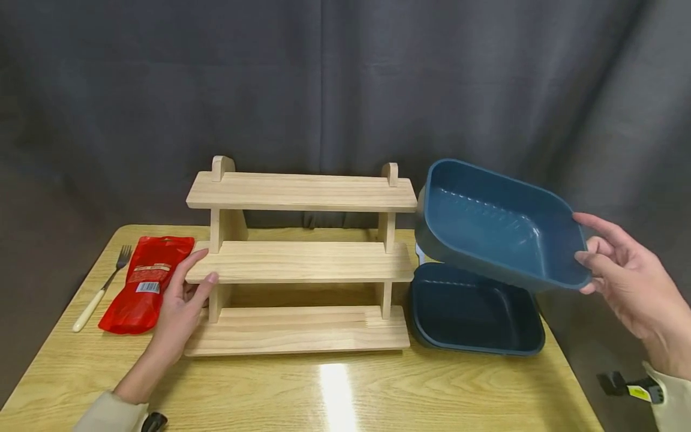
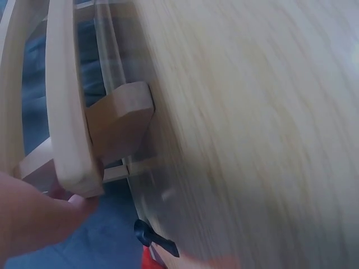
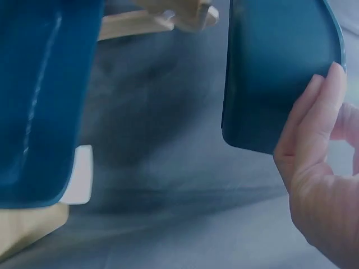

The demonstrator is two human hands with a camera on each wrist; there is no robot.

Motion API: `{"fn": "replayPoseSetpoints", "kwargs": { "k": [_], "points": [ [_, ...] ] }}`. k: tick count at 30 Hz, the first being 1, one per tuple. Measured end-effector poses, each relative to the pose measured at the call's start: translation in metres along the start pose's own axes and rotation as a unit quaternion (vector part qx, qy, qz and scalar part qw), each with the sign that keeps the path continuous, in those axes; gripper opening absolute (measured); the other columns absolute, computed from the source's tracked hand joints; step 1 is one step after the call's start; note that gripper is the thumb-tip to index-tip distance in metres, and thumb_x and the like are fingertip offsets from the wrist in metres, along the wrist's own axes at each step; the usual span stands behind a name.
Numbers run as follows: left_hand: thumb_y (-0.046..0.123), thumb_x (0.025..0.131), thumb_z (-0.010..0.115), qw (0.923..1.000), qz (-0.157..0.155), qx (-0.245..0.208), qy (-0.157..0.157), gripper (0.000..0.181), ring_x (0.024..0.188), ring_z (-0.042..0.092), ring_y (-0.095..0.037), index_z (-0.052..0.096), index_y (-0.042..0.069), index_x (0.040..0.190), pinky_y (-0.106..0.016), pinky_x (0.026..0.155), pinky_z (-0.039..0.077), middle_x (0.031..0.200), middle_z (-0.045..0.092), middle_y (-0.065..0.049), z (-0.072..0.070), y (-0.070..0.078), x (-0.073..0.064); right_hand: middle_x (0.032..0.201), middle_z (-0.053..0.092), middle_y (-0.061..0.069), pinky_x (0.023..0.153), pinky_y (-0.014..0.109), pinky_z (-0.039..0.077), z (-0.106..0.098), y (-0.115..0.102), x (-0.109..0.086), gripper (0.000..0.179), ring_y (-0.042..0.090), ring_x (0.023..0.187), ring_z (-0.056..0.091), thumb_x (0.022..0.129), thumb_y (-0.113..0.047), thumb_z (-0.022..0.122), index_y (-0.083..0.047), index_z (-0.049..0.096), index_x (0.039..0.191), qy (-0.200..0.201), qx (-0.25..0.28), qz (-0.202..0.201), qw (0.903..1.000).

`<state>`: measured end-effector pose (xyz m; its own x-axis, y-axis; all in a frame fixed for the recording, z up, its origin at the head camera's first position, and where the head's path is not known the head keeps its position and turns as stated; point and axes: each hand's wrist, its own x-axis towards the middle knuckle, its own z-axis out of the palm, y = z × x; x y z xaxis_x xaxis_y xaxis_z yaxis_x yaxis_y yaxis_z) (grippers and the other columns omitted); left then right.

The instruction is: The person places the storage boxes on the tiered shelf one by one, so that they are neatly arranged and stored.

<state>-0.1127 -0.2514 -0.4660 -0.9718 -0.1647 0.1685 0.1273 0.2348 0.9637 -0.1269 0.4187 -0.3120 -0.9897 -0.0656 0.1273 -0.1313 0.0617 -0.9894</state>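
A pale wooden three-tier shelf rack (image 1: 302,262) stands on the table. My left hand (image 1: 180,306) grips the left end of its middle board, thumb on the front edge; the left wrist view shows that board end (image 2: 76,168) against the fingers. On the right, my right hand (image 1: 628,276) pinches the right-end rim of a blue rectangular plastic bin (image 1: 486,222). This bin is raised and tilted, its left end higher and its opening toward me. Under it, a second blue bin (image 1: 477,318) sits upright on the table beside the rack, partly covered by the raised one in the head view.
Left of the rack lie a red pouch (image 1: 146,285) with a barcode label and a fork (image 1: 102,291) with a cream handle. A white object (image 1: 420,253) shows partly behind the bins. A grey curtain (image 1: 324,90) hangs behind the wooden table (image 1: 259,393).
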Motion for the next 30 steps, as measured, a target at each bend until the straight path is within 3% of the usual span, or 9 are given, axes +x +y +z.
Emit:
{"fn": "replayPoseSetpoints", "kwargs": {
  "k": [5, 11, 18, 30],
  "points": [
    [0.016, 0.11, 0.068, 0.9998, -0.002, -0.013, 0.012, 0.063, 0.117, 0.056, -0.011, 0.042, 0.02, 0.168, -0.013, 0.096, 0.046, 0.164, 0.038, -0.003, 0.003, 0.0, 0.001, 0.089, 0.06, 0.004, 0.064, 0.024, 0.062, 0.023, -0.016, 0.014, 0.066, 0.014, 0.061, 0.062, 0.108, 0.008, 0.06, -0.012, 0.039, 0.167, 0.011, -0.042, 0.0, 0.999],
    [0.016, 0.109, 0.07, 0.9997, -0.004, -0.023, 0.011, 0.065, 0.122, 0.055, -0.013, 0.042, 0.022, 0.168, -0.012, 0.098, 0.045, 0.165, 0.037, -0.002, 0.003, -0.004, 0.002, 0.088, 0.06, 0.006, 0.065, 0.025, 0.062, 0.058, -0.032, 0.034, 0.066, 0.018, 0.062, 0.068, 0.106, 0.008, 0.062, -0.009, 0.039, 0.166, -0.005, -0.033, 0.001, 0.9995],
    [0.015, 0.108, 0.071, 0.9994, -0.005, -0.027, 0.02, 0.063, 0.115, 0.059, -0.012, 0.047, 0.022, 0.166, -0.014, 0.095, 0.048, 0.16, 0.042, 0.0, 0.003, -0.002, 0.003, 0.088, 0.06, 0.006, 0.066, 0.025, 0.062, 0.105, -0.046, 0.058, 0.065, 0.017, 0.065, 0.067, 0.107, 0.003, 0.062, -0.008, 0.037, 0.167, -0.027, -0.025, 0.002, 0.9993],
    [0.015, 0.108, 0.071, 0.9996, -0.006, -0.019, 0.02, 0.063, 0.111, 0.059, -0.013, 0.047, 0.023, 0.166, -0.015, 0.091, 0.049, 0.156, 0.045, 0.001, 0.003, -0.002, 0.001, 0.086, 0.057, 0.006, 0.07, 0.025, 0.062, 0.173, -0.059, 0.09, 0.064, 0.013, 0.064, 0.066, 0.107, -0.002, 0.06, -0.008, 0.038, 0.168, -0.047, -0.075, 0.006, 0.996]
  ]
}}
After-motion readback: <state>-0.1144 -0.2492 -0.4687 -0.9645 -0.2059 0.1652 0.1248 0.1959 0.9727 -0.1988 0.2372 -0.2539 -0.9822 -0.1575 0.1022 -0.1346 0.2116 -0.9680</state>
